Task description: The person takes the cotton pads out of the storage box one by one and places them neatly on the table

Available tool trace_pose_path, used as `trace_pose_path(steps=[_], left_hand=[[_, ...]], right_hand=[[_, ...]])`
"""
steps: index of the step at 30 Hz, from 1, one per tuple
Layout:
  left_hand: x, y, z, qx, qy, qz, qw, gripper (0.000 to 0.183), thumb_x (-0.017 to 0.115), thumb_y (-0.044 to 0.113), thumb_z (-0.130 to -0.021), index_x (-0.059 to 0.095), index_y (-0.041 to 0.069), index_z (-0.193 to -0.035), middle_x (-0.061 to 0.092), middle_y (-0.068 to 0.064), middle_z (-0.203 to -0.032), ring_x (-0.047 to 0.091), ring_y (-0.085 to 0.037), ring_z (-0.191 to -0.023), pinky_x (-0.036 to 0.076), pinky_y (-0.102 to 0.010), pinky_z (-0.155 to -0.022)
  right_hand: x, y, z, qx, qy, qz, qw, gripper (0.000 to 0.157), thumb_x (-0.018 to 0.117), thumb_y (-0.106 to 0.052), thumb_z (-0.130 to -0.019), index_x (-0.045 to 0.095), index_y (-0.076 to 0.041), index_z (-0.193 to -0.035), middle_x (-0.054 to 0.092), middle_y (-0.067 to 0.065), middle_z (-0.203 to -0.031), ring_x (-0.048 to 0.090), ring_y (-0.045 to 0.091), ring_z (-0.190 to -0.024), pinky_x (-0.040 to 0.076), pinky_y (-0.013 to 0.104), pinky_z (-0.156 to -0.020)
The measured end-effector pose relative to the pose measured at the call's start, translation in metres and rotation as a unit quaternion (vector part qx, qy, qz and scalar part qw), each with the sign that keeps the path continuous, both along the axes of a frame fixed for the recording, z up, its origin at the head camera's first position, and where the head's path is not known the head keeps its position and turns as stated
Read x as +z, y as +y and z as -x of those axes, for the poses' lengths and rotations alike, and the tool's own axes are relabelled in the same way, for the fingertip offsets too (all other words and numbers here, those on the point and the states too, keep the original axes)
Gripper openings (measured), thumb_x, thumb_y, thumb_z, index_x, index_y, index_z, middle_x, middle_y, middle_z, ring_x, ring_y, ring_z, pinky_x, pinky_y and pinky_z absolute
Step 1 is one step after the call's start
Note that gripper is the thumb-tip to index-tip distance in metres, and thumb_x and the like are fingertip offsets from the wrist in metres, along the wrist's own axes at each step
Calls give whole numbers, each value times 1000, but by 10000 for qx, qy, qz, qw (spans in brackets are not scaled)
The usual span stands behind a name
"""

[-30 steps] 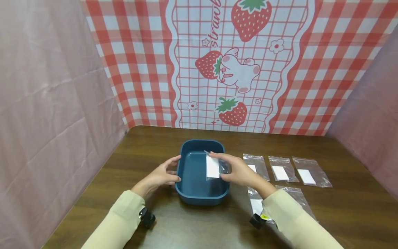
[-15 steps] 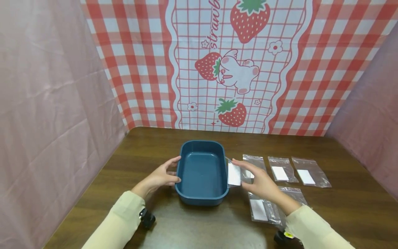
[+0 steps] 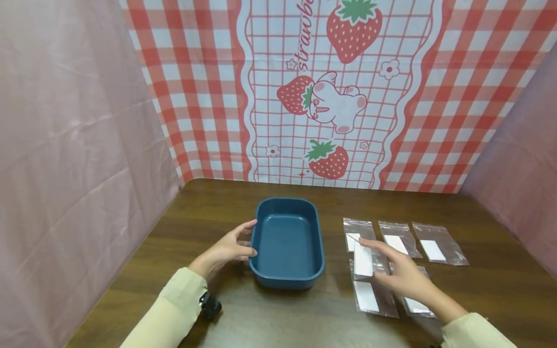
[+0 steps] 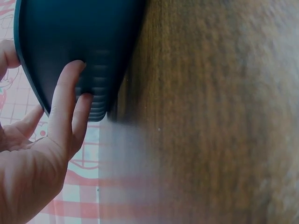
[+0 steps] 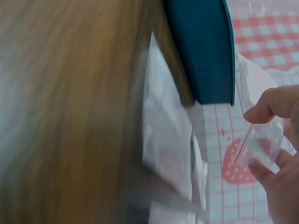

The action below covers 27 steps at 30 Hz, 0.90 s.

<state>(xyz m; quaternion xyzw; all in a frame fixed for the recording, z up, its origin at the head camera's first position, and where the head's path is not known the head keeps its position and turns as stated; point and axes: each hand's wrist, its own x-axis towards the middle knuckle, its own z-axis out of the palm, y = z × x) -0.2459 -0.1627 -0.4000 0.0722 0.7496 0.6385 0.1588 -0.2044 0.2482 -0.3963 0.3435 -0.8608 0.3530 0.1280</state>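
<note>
A dark blue rectangular bin (image 3: 286, 279) stands on the table with nothing inside. My left hand (image 3: 226, 249) rests against its left side; the left wrist view shows the fingertips (image 4: 74, 70) on the outer wall near the ribbed corner. To the right of the bin, my right hand (image 3: 404, 278) pinches a clear zip bag (image 3: 363, 261) with a white card in it. This bag is held over other bags on the table. In the right wrist view, thumb and fingers grip the crinkled plastic beside the white card (image 5: 254, 84).
Several similar bags with white cards lie right of the bin: a back row, with its left bag (image 3: 359, 227), middle bag (image 3: 395, 244) and right bag (image 3: 435, 251), and a front bag (image 3: 366, 296) nearer me. A checked strawberry cloth (image 3: 200, 96) hangs behind the table (image 3: 217, 203).
My right hand has carried the bag from over the bin rightward, out past its rim, to above the other bags. The left hand stays against the bin.
</note>
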Motion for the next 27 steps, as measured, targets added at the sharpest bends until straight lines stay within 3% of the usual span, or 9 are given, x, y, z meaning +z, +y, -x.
trace_pose_path(steps=[4,8,11,14,21,27], left_hand=[[-2,1,0,17,1,16,10000,80,67,-6,-77,31,14,-146,37,-22,-135,52,-35,-110,53,-37,-69],[-3,1,0,8,7,11,10000,80,67,-5,-77,31,15,-146,37,-22,-136,52,-33,-109,53,-36,-68],[-2,0,0,27,33,38,10000,80,68,-6,-77,31,15,-146,37,-22,-136,52,-34,-110,53,-37,-69],[-2,0,0,40,21,65,10000,80,68,-6,-78,32,15,-146,37,-21,-136,51,-35,-111,53,-37,-72],[-2,-1,1,0,-27,79,10000,80,68,-4,-78,31,16,-146,36,-21,-137,49,-37,-113,52,-40,-74],[-2,-1,1,-36,16,11,10000,80,68,-4,-78,30,15,-146,35,-22,-137,49,-38,-114,52,-40,-75]], right_hand=[[-4,22,-5,58,-21,-130,9999,78,67,19,-64,48,-9,-134,49,8,-135,46,2,-110,43,25,-70],[-3,43,-13,181,-149,-147,9996,77,68,19,-64,48,-6,-134,49,9,-135,42,3,-120,40,16,-82],[-4,61,-17,283,-195,-176,9993,75,68,19,-65,47,-3,-133,48,11,-134,36,5,-127,31,12,-93],[-6,78,-21,272,-192,-204,9992,75,68,21,-64,47,-1,-132,49,11,-133,35,4,-127,25,9,-96],[-13,118,-26,270,133,-358,9989,78,68,24,-57,49,3,-129,51,11,-130,35,2,-127,25,9,-96],[-19,150,-30,9,138,-552,9984,80,68,25,-54,49,3,-128,50,0,-133,33,-2,-126,24,7,-93]])
